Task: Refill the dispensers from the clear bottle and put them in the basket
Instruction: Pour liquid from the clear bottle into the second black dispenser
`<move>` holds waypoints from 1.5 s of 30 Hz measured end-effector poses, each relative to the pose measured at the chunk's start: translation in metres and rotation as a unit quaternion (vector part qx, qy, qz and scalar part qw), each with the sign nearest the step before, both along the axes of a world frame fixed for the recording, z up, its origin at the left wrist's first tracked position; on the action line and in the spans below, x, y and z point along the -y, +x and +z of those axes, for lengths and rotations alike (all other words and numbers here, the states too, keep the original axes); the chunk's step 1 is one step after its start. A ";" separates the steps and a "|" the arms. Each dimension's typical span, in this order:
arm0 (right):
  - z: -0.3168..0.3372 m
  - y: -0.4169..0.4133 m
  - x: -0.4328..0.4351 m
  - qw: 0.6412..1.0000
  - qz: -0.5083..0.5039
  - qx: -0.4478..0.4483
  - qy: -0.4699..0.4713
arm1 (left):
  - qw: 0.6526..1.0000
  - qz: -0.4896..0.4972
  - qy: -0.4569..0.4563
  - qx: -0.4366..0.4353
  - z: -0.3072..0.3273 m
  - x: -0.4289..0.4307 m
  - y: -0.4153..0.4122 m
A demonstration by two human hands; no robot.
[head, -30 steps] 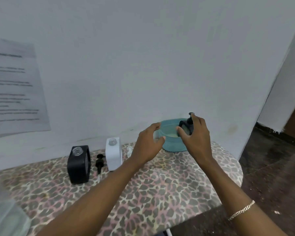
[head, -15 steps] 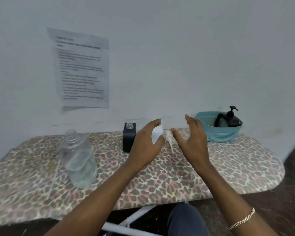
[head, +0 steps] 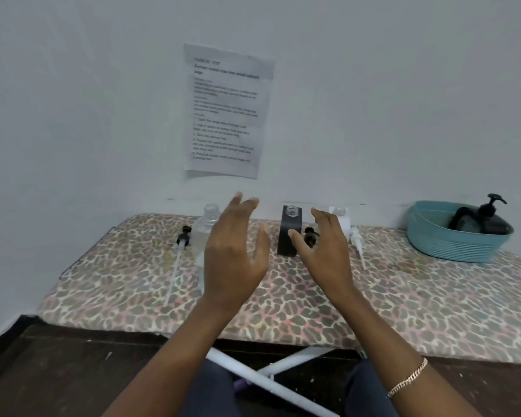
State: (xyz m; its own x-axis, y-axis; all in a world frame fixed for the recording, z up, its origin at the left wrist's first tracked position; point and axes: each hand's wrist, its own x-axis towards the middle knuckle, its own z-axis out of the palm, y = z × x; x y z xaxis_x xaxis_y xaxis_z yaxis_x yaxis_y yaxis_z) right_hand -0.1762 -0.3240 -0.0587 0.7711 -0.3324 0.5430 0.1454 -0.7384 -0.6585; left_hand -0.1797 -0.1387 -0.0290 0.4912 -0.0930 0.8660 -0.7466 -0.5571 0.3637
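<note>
A teal basket (head: 451, 251) at the table's right holds a dark pump dispenser (head: 489, 222). An uncapped black square dispenser (head: 289, 233) stands at the back middle, with a white one (head: 343, 221) behind my right hand. The clear bottle (head: 203, 230) stands open-necked, partly hidden by my left hand. My left hand (head: 233, 254) and right hand (head: 324, 248) hover empty above the table, fingers spread. Loose pumps lie on the cloth: a black-headed pump (head: 181, 240) by the bottle, a black pump (head: 311, 234) beside the black dispenser, a white pump (head: 357, 240) to its right.
The table (head: 403, 302) has a leopard-print cover and stands against a white wall with a printed sheet (head: 226, 112) taped up. White crossed legs (head: 271, 374) show below the front edge. Dark floor lies on both sides.
Both hands left the basket, where the dark pump dispenser now stands alone, and came left to the table's middle. My view swung left too.
</note>
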 end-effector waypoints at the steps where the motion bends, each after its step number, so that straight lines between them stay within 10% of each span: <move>1: -0.002 0.005 -0.005 1.000 0.002 -0.005 -0.002 | 1.000 0.024 -0.007 0.018 0.000 -0.008 0.001; 18: -0.042 0.068 -0.033 0.983 -0.076 -0.113 0.124 | 0.956 0.046 -0.145 -0.249 -0.048 -0.058 0.025; 45: -0.049 -0.055 0.019 0.985 0.042 -0.104 0.134 | 0.978 0.040 -0.027 -0.205 -0.062 -0.027 0.012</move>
State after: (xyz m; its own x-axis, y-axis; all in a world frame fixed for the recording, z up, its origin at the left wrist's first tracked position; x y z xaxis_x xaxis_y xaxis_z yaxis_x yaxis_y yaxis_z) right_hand -0.2308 -0.3433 -0.1076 0.8872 -0.3725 0.2723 0.0400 -0.5258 -0.8496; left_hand -0.1675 -0.1119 -0.0907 0.8023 0.0002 0.5969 -0.4867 -0.5787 0.6544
